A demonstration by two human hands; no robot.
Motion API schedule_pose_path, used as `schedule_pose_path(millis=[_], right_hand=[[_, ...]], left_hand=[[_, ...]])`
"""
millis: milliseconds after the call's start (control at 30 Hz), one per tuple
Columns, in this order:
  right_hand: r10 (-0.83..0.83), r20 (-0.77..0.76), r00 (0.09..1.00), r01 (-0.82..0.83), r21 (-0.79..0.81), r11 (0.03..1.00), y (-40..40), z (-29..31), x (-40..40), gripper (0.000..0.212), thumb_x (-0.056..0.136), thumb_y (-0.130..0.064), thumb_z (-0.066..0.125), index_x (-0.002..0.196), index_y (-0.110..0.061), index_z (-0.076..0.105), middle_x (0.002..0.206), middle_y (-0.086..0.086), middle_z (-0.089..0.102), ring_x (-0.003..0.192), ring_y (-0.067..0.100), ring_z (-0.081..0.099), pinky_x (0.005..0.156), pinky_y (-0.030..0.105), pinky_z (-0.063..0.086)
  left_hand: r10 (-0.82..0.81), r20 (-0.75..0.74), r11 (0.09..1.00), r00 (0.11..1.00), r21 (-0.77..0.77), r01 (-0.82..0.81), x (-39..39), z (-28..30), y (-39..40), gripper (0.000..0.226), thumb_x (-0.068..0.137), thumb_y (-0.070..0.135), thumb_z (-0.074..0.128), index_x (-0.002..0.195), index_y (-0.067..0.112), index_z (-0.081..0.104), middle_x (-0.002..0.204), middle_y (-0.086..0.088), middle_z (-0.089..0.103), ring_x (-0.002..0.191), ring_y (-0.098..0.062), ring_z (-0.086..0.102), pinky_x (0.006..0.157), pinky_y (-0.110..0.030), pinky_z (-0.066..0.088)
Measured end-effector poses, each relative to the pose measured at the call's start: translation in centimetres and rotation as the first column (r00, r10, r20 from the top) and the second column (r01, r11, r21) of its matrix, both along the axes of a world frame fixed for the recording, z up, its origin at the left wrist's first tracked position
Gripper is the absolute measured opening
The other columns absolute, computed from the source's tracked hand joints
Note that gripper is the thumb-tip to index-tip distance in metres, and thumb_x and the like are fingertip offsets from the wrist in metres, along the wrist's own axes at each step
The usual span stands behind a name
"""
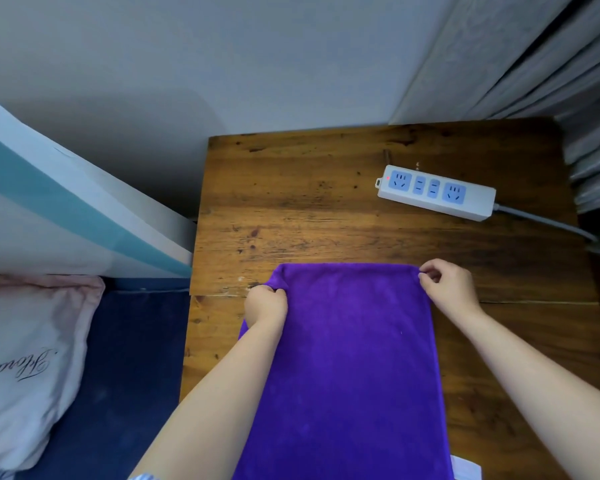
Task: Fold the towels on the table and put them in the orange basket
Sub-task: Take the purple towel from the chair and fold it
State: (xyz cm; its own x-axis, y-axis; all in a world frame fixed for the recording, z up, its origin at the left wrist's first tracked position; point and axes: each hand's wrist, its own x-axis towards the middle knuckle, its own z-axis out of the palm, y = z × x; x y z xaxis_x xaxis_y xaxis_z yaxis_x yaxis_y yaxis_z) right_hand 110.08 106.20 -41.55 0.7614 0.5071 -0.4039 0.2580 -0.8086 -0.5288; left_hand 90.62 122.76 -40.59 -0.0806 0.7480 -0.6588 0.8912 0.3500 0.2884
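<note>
A purple towel (350, 358) lies flat on the wooden table (291, 209), stretching from the table's middle down to the near edge of the view. My left hand (265, 303) pinches the towel's far left corner, which is slightly bunched. At the far right corner my right hand (447, 284) pinches the cloth between thumb and fingers. The orange basket is not in view.
A white power strip (435, 192) with blue sockets and a grey cord lies at the table's far right. Grey curtains (534, 57) hang behind it. To the left are a bed with a pale pillow (28, 368) and a dark blue sheet (125, 375).
</note>
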Motion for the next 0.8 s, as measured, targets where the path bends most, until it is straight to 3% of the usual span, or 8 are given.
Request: schedule_pose_path(millis=[100,167,300,433,500,600,667,800], right_hand=[[-0.008,0.000,1.000,0.008,0.004,1.000,-0.2,0.1,0.3,0.017,0.087,-0.004,0.056,0.100,0.004,0.066,0.098,0.021,0.067,0.079,0.018,0.051,0.070,0.025,0.038],[-0.014,-0.010,1.000,0.014,0.011,1.000,-0.2,0.2,0.4,0.017,0.087,-0.003,0.056,0.100,0.004,0.065,0.099,0.021,0.067,0.079,0.018,0.051,0.070,0.024,0.037],[-0.051,-0.030,0.998,0.052,0.023,0.998,-0.4,0.2,0.4,0.016,0.087,-0.003,0.056,0.098,0.003,0.066,0.097,0.020,0.067,0.079,0.017,0.052,0.070,0.024,0.037],[-0.065,-0.044,0.997,0.066,0.019,0.998,-0.3,0.1,0.4,0.016,0.088,-0.003,0.056,0.099,0.003,0.066,0.101,0.020,0.067,0.082,0.019,0.053,0.072,0.023,0.037],[-0.071,-0.043,0.997,0.072,0.012,0.997,-0.3,0.1,0.5,0.017,0.088,-0.003,0.056,0.100,0.003,0.066,0.103,0.020,0.067,0.090,0.026,0.058,0.074,0.023,0.037],[-0.075,-0.054,0.996,0.076,0.006,0.997,-0.3,0.0,0.7,0.017,0.089,-0.003,0.055,0.100,0.003,0.065,0.105,0.019,0.066,0.098,0.030,0.059,0.075,0.023,0.037],[-0.084,-0.056,0.995,0.085,0.005,0.996,-0.4,0.0,0.8,0.017,0.089,-0.003,0.055,0.100,0.003,0.065,0.105,0.020,0.066,0.098,0.030,0.059,0.075,0.024,0.037],[-0.072,-0.059,0.996,0.072,-0.009,0.997,-0.6,-0.3,0.8,0.016,0.088,-0.002,0.055,0.100,0.003,0.065,0.104,0.020,0.066,0.095,0.028,0.058,0.074,0.023,0.036]], left_hand=[[0.053,0.045,0.998,0.998,0.041,-0.055,0.3,0.3,-0.2,0.042,0.091,0.016,0.049,0.050,0.013,0.037,0.056,-0.003,0.044,0.074,-0.028,0.048,0.071,-0.033,0.042],[0.101,0.115,0.987,0.988,0.113,-0.114,-0.5,0.4,-0.2,0.032,0.093,0.016,0.046,0.061,0.011,0.045,0.072,-0.006,0.052,0.082,-0.028,0.051,0.077,-0.034,0.043],[0.119,0.235,0.959,0.965,0.224,-0.173,-2.4,1.1,0.6,0.017,0.097,0.012,0.039,0.082,0.006,0.046,0.086,-0.010,0.050,0.083,-0.021,0.044,0.073,-0.028,0.034],[0.373,0.368,0.893,0.852,0.105,-0.437,-2.9,0.3,2.8,0.024,0.092,0.007,0.050,0.070,0.016,0.047,0.081,-0.005,0.053,0.084,-0.020,0.046,0.079,-0.030,0.042],[0.510,0.405,0.835,0.759,-0.020,-0.551,-2.9,0.0,3.7,0.007,0.090,0.006,0.055,0.089,0.012,0.057,0.099,-0.011,0.057,0.089,-0.021,0.049,0.092,-0.038,0.048],[0.618,0.427,0.757,0.659,-0.099,-0.646,-2.8,-0.3,4.5,0.038,0.087,-0.001,0.058,0.122,0.009,0.053,0.125,-0.015,0.054,0.104,-0.023,0.053,0.098,-0.037,0.045],[0.652,0.428,0.720,0.626,-0.090,-0.689,-2.6,-0.1,4.9,0.047,0.085,-0.007,0.057,0.128,0.010,0.049,0.131,-0.014,0.052,0.115,-0.026,0.053,0.097,-0.035,0.045],[0.688,0.435,0.674,0.581,-0.084,-0.734,-2.2,-0.3,5.7,0.055,0.083,-0.015,0.052,0.131,0.010,0.045,0.131,-0.018,0.052,0.107,-0.026,0.056,0.095,-0.034,0.046]])
